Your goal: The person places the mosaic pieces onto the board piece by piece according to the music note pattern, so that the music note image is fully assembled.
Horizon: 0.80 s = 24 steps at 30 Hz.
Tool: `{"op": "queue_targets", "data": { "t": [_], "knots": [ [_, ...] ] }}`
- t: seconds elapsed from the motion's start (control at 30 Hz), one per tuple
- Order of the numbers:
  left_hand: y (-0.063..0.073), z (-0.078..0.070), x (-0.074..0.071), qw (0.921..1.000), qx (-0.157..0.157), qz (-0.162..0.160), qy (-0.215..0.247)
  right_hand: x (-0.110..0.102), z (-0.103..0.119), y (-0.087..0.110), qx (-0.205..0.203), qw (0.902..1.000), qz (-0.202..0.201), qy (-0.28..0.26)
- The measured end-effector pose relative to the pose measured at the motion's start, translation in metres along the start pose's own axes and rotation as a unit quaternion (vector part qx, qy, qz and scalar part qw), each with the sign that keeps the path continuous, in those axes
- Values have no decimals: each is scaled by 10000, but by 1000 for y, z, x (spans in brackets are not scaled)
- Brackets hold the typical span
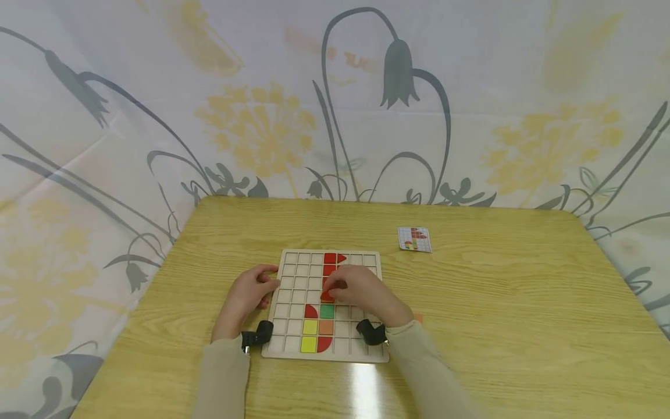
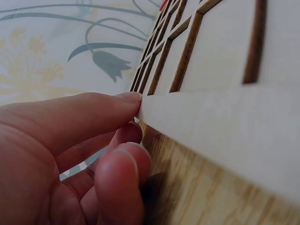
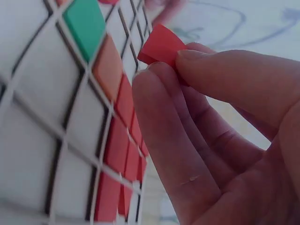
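A pale wooden grid board [image 1: 345,358] lies on the table. My left hand [image 1: 248,294] is at its left edge, a fingertip touching the side while the other fingers bend loosely below. Over the middle of the board, my right hand [image 1: 361,289] pinches a small red piece with a curved edge [image 3: 161,44] between thumb and fingers. Set in the grid are a column of red squares, a red triangle [image 1: 341,258], a green square [image 1: 327,312], orange squares [image 1: 325,327], yellow squares [image 1: 309,327] and red quarter circles [image 1: 324,344]. My right hand hides part of the red rows.
A small printed card [image 1: 415,239] with a coloured grid pattern lies beyond the board to the right. An orange piece [image 1: 419,318] peeks out beside my right wrist. The wood-grain table [image 1: 523,302] ends at a flower-printed cloth backdrop [image 1: 361,134].
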<state>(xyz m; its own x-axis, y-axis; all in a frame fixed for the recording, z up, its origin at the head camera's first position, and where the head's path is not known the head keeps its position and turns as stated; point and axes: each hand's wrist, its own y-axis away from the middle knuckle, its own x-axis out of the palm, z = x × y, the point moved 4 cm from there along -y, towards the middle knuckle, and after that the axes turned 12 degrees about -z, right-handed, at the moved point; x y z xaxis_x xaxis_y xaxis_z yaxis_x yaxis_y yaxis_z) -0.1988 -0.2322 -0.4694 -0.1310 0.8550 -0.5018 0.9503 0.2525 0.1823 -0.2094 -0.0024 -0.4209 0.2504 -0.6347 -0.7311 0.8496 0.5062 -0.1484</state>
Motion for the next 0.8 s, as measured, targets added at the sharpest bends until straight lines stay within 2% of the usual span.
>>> {"op": "queue_targets", "data": {
  "t": [0.17, 0.4, 0.6, 0.8],
  "knots": [
    [0, 1, 2, 10000, -36, 48, -32, 17, 13, -10, -91, 9994, 134, 295],
    [0, 4, 1, 10000, -37, -24, -82, 35, 30, -19, -71, 9992, 283, 274],
    [0, 4, 0, 10000, -41, 4, -56, 47, 36, -22, -232, 9983, 307, 446],
    [0, 0, -1, 10000, 8, 14, -19, 52, 36, -22, -158, 9977, 338, 562]
  ]
}}
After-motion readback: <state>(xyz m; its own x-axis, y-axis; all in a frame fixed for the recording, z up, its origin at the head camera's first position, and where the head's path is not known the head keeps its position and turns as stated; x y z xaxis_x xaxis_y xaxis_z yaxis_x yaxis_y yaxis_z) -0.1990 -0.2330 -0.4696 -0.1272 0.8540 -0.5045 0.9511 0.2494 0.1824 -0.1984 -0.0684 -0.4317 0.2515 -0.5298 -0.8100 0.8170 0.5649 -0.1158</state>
